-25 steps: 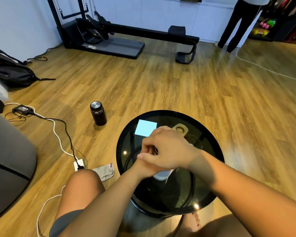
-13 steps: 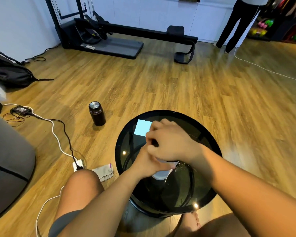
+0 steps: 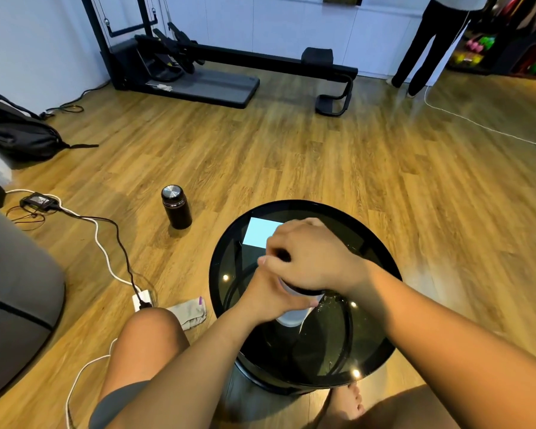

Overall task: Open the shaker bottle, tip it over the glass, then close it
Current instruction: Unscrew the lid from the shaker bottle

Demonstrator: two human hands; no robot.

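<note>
Item: shaker bottle [image 3: 291, 317], pale body, standing on the round black glass table [image 3: 381, 345] near its middle, long axis upright and top end pointing up at us; we see 2 hands on it, the left hand [image 3: 270, 297] wrapped shut around the body, the right hand [image 3: 310, 261] clamped down over the dark cap. Step, as we judge it: working the lid, though we cannot tell whether opening or closing, and the next move calls for a firm twist against a steady left grip. The glass is hidden from us.
</note>
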